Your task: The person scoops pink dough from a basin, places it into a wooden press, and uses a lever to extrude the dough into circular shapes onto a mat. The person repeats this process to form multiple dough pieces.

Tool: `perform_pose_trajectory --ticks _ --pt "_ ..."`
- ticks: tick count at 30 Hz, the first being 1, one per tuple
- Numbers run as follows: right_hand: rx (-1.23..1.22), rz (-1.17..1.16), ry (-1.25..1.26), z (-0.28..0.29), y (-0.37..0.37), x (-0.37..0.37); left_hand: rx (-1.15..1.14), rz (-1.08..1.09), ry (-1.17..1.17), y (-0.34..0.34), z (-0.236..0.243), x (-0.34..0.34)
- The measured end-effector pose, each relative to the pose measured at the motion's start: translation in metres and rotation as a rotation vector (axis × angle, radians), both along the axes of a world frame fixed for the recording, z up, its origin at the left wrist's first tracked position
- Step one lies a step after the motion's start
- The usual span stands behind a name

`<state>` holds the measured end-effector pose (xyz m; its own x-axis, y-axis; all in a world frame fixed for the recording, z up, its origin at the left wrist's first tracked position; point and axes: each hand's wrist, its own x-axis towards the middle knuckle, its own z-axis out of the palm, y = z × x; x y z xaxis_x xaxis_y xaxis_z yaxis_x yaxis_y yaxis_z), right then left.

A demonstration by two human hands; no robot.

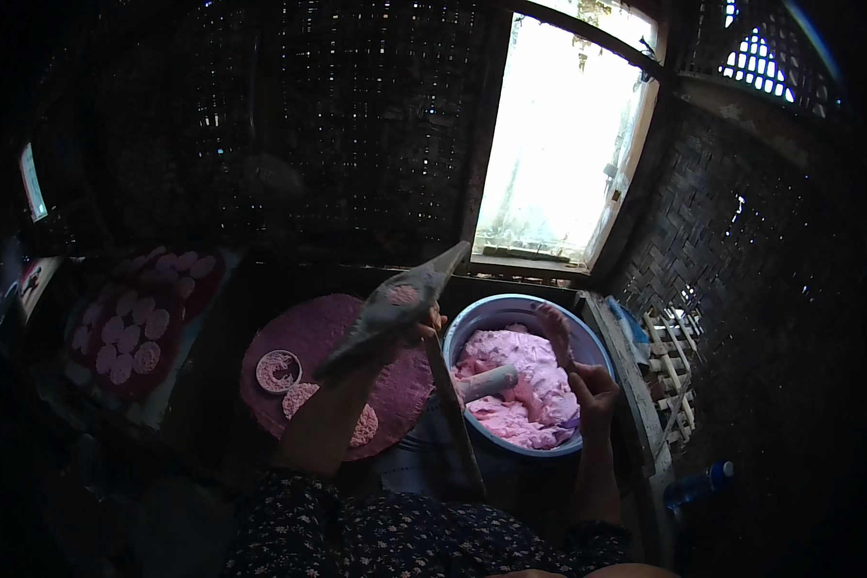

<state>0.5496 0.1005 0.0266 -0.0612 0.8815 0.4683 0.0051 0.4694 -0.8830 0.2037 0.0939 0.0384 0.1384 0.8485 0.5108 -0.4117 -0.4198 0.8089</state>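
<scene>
My left hand (pixel 428 328) is closed on a cloudy plastic bag (pixel 395 301), held tilted above a round purple-pink mat, with a pink smear showing on it. My right hand (pixel 592 387) grips an upright spatula-like tool (pixel 555 332), its broad end coated with pink paste. That hand is over the right side of a blue basin (pixel 602 349). Soft pink dough (pixel 544 361) fills much of the basin. A pale cylinder (pixel 488 382) rests across the dough at the basin's left side.
The round mat (pixel 303 323) bears a small ring (pixel 278 372) and pink lacy discs (pixel 363 426), partly hidden by my left forearm. More pink discs (pixel 128 337) lie on red rounds at far left. A wooden bar (pixel 458 414) separates mat and basin. A blue bottle (pixel 696 485) is at lower right.
</scene>
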Motion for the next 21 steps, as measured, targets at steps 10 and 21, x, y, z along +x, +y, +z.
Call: perform_pose_trajectory --ticks 10,21 --pt "0.180 0.297 -0.245 0.008 -0.015 -0.070 0.209 -0.562 -0.654 -0.018 0.012 0.026" --pt "0.339 0.288 -0.310 -0.009 -0.044 -0.048 0.252 -0.450 -0.646 -0.030 0.011 0.000"
